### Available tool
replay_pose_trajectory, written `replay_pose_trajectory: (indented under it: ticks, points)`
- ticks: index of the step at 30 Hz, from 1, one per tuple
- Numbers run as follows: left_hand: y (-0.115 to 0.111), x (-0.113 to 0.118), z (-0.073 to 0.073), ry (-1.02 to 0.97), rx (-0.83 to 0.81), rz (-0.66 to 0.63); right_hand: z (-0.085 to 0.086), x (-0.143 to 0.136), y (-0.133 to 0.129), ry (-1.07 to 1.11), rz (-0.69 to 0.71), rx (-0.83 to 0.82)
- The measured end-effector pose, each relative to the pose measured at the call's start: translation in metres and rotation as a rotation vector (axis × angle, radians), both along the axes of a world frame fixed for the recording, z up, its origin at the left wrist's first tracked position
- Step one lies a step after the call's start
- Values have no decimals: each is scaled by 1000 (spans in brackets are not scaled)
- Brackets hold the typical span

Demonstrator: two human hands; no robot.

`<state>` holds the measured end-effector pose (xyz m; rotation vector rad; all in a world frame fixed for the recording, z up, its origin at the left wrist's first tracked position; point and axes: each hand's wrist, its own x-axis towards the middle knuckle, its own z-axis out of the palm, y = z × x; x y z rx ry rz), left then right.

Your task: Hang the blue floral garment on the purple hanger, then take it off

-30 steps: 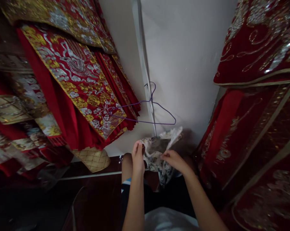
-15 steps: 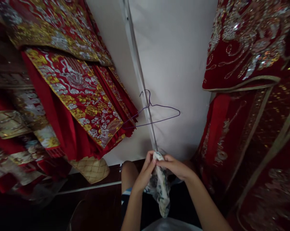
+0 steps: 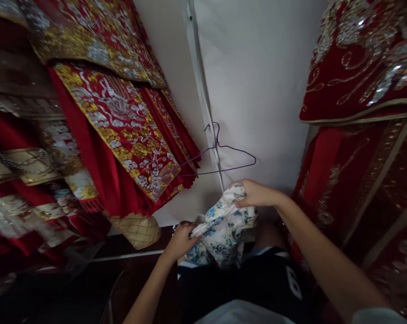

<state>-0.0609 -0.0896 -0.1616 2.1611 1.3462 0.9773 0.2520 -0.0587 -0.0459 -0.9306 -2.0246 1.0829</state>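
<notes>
A white cloth with blue and green floral print (image 3: pixel 223 231) hangs bunched between my two hands, above my dark shorts. My left hand (image 3: pixel 181 240) pinches its lower left edge, thumb on top. Higher up and to the right, my right hand (image 3: pixel 257 194) grips the upper right part, its fingertips partly hidden in the folds. Beyond the cloth, a thin purple wire hanger (image 3: pixel 230 170) hangs at the pale wall, touched by neither hand; its left end overlaps the pleated red skirt.
Embroidered red and gold garments (image 3: pixel 122 121) hang on the left, with a quilted gold piece (image 3: pixel 139 230) below. Beaded red garments (image 3: pixel 352 85) hang on the right. A whitish strip (image 3: pixel 200 76) runs down the pale wall (image 3: pixel 260 67).
My hands have moved apart, the right one up and rightward, the left one leftward. The narrow, gathered cloth is now spread wider between them. The view has shifted slightly.
</notes>
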Motion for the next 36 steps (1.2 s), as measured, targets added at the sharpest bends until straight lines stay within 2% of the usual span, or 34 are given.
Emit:
replay_pose_trajectory:
  ticks: [2,4,8,12,15,17,20,23,26,29,31,33,36]
  points:
    - [-9,-6,4,1,-62,-7,2,10,5,-85,-12,84]
    - [-18,-9,10,59,-25,38,3,22,12,-94,-70,136]
    - [-23,-15,38,273,100,107,-2,28,50,-23,-255,240]
    - [-16,-19,73,264,214,146,-23,11,97,42,-361,314]
    - [-9,-20,90,298,255,165,-44,2,114,4,-356,321]
    - [-3,-20,95,288,273,174,-55,4,112,-10,-362,336]
    - [9,-22,99,143,269,149,-61,17,96,-13,-373,367]
    - [20,-17,103,-50,245,145,-55,31,78,-40,-394,355]
    - [28,-2,108,-268,205,163,-44,38,64,-63,-424,346]
    - [35,17,113,-555,62,147,-35,40,55,-64,-441,330]
    - [37,26,118,-668,5,135,-32,41,52,-50,-451,321]
    - [37,32,123,-602,44,133,-31,43,49,-25,-464,309]
    - [34,37,133,-291,162,110,-29,50,49,14,-472,244]
